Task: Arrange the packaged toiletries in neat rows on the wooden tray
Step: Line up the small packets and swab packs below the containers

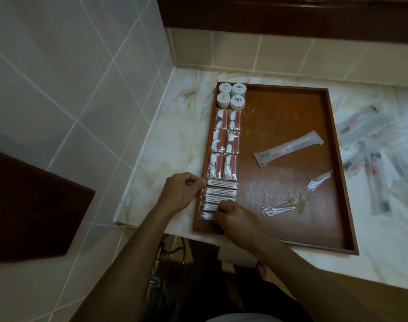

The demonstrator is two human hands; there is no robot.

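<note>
Lying on a pale marble desk point(175, 140) in a tiled corner, a rectangular brown wooden tray point(337, 159) was seen with toiletries set along its left side. Four round white lidded tubs point(232, 96) were ranged two by two at the far left corner. Just nearer, six clear packets of white cotton pads and red files point(225, 142) were laid in two columns of three. Nearest the person, a column of clear packets of white cotton buds point(220, 194) was stacked crosswise, each touching the next.

The left hand point(179, 191) was placed at the tray's left rim, its curled fingers and thumb pinching the left end of the farthest cotton-bud packet. The right hand point(235, 219) was laid inside the tray over the nearest cotton-bud packets, its fingers curled down onto them; whether a packet was pinched or only pressed could not be told.

Loose on the tray's bare middle, a long frosted toothbrush packet point(289, 148) was lying at a slant, with a small clear packet holding a dark item point(319, 181) and a clear crumpled packet with a white item point(278, 209) nearer the front. Beside the tray's right rim, a heap of long clear packets point(370, 145) was spread over the desk.
</note>
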